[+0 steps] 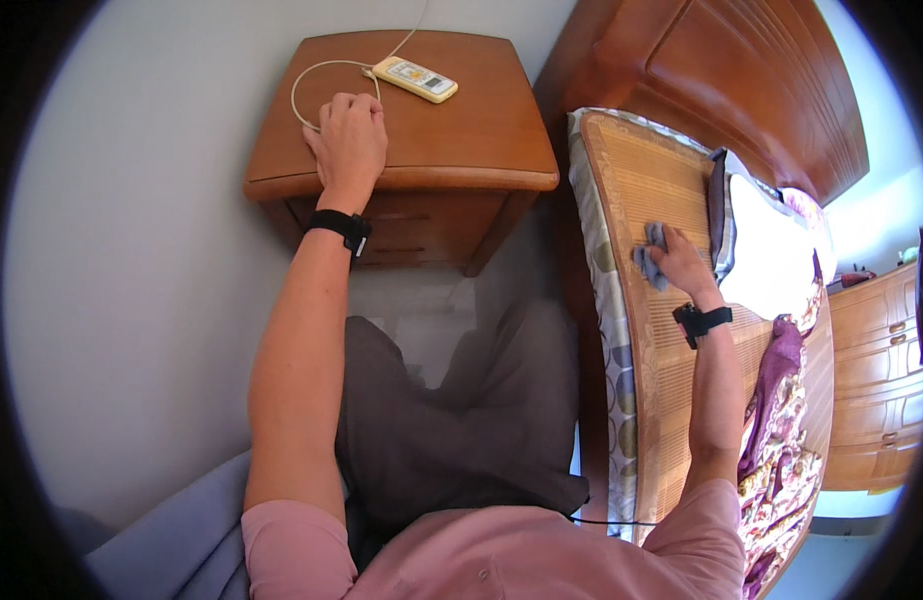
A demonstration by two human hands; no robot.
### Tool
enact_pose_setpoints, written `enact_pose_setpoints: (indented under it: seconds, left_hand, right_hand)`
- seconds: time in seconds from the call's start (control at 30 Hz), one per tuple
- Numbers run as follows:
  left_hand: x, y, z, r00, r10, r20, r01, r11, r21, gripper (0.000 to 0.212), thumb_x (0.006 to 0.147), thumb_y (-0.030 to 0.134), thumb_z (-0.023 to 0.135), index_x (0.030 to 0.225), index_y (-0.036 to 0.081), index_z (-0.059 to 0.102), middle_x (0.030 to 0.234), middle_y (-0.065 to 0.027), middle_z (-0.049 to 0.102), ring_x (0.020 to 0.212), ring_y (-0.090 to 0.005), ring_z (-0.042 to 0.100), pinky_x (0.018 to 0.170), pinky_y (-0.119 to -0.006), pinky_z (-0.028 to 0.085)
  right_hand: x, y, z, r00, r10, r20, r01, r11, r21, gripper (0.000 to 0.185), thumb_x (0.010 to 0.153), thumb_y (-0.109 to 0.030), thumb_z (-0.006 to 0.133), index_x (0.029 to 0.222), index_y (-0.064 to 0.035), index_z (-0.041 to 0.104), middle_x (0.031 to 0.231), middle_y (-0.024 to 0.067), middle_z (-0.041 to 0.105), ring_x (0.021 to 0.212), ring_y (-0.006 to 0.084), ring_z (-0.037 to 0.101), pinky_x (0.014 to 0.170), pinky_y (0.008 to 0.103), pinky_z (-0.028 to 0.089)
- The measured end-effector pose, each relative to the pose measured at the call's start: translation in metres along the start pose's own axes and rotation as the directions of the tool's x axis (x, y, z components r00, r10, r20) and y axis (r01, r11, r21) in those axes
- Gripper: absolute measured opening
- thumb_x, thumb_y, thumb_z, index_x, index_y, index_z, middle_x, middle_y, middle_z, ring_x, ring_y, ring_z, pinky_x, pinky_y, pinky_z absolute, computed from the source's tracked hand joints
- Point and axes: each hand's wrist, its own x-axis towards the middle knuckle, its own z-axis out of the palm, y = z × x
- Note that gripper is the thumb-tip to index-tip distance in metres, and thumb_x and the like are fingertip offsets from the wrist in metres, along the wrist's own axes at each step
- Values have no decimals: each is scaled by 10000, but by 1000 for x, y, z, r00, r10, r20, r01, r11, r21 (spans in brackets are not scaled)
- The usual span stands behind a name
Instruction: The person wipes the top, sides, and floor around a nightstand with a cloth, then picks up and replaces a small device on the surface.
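On the wooden nightstand [461, 142], my left hand [351, 142] lies palm down with curled fingers. A thin white cable [293, 94] loops under it; the hidden fingertips leave it unclear whether they grip the cable. Just beyond the fingers lies a cream-cased handheld device [416, 79] with a small grey screen, beside the cable's plug. To the right, over the bed, my right hand [679, 259] holds a crumpled grey cloth [650, 262] against the woven sleeping mat [641, 172]. Each wrist wears a black strap.
A glossy wooden headboard [731, 75] rises behind the bed. White bedding [765, 247] and a patterned purple blanket [780, 420] lie on the mat's far side. Wooden cabinets [881, 360] stand beyond. A pale wall [146, 225] runs along the left, close to the nightstand.
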Motion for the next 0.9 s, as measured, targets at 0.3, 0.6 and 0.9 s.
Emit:
enact_pose_setpoints:
  seconds: [0.3, 0.6, 0.9]
  left_hand:
    - [22, -31, -21, 955, 73, 287, -38, 991, -126, 214, 875, 280, 656, 1002, 112, 696, 1090, -77, 643, 1027, -276, 596, 928, -433, 454]
    - [31, -73, -23, 940, 227, 256, -108, 906, -409, 245, 854, 204, 681, 1019, 23, 686, 1092, -122, 647, 983, -258, 635, 860, -349, 513]
    - [29, -84, -25, 943, 200, 267, -84, 917, -390, 269, 855, 246, 675, 1042, 53, 696, 1133, -96, 647, 1015, -255, 633, 886, -363, 505]
  right_hand:
    - [-32, -166, 9, 562, -612, -556, 730, 683, -15, 346, 772, -23, 615, 1117, -38, 631, 1141, 192, 605, 1118, 381, 570, 964, 411, 487]
    - [30, -391, 96, -130, -869, -477, 844, 156, -514, 306, 756, -139, 617, 1018, 5, 683, 1180, 101, 609, 1185, 222, 535, 1045, 320, 420]
    - [46, -286, 138, 228, -780, -582, 759, 517, -396, 394, 810, -111, 575, 1196, -94, 654, 1205, 62, 627, 1221, 195, 526, 1093, 383, 404]
